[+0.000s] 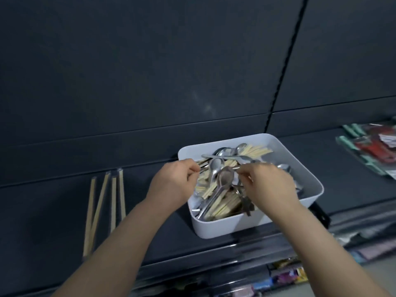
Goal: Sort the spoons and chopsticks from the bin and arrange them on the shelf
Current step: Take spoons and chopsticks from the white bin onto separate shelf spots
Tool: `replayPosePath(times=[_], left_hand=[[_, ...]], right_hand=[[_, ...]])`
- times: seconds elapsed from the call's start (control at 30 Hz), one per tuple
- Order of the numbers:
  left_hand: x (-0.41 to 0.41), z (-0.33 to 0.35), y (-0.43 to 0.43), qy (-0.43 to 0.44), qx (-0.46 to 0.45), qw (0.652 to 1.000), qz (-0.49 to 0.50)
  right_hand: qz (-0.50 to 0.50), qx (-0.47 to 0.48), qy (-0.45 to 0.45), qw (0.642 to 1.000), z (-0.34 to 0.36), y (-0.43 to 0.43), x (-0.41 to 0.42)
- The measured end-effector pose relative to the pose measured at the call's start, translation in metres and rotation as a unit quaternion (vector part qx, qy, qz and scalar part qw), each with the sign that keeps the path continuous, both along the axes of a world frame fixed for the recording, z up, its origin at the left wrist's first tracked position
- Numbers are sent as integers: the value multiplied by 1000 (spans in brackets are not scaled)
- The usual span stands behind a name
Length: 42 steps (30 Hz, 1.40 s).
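Note:
A white bin [222,228] stands on the dark shelf [53,200], filled with a jumble of metal spoons [222,179] and wooden chopsticks [225,206]. Both hands reach over its near left part. My left hand [171,185] pinches something thin at the bin's left rim; what it holds is blurred. My right hand [270,185] pinches the handle end of a spoon lying across the pile. Several chopsticks [102,209] lie side by side on the shelf to the left of the bin.
The shelf's dark back panel [150,71] rises behind the bin. Packaged goods with red and teal parts [372,146] lie on the shelf at the far right. Lower shelves with colourful packets [287,275] show below the front edge.

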<state>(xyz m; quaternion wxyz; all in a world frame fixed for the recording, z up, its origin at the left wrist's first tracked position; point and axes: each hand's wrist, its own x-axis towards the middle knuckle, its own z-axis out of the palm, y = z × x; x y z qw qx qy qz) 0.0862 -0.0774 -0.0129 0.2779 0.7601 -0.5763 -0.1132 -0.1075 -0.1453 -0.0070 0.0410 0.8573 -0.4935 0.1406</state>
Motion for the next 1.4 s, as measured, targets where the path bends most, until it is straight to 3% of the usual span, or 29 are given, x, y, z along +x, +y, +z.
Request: replayPosePath(times=[0.17, 0.33, 0.43, 0.6, 0.77, 0.87, 1.07, 1.27, 1.4], left_hand=[[-42, -5, -23, -104, 69, 992, -31], [-54, -11, -30, -163, 156, 974, -1], [-53, -12, -29, -158, 172, 972, 8], [-51, -10, -29, -132, 153, 979, 23], [-50, -11, -34, -126, 151, 980, 33], [-51, -13, -39, -135, 152, 978, 34], [-53, -24, -48, -164, 164, 971, 54], [-55, -32, -56, -104, 173, 976, 78], [-55, -34, -58, -118, 181, 973, 81]], right_hand=[[-44, 64, 14, 997, -6, -24, -49], [14, 158, 9, 987, -8, -35, -55], [81, 179, 12, 980, -12, -36, -42], [104, 105, 54, 988, -12, -38, -30], [90, 12, -38, 995, 13, -45, -39], [112, 53, -99, 987, 18, -50, -41], [56, 266, -98, 957, 5, -48, -43], [31, 249, -73, 965, -16, -51, -35], [39, 186, -7, 982, -24, -52, -17]])
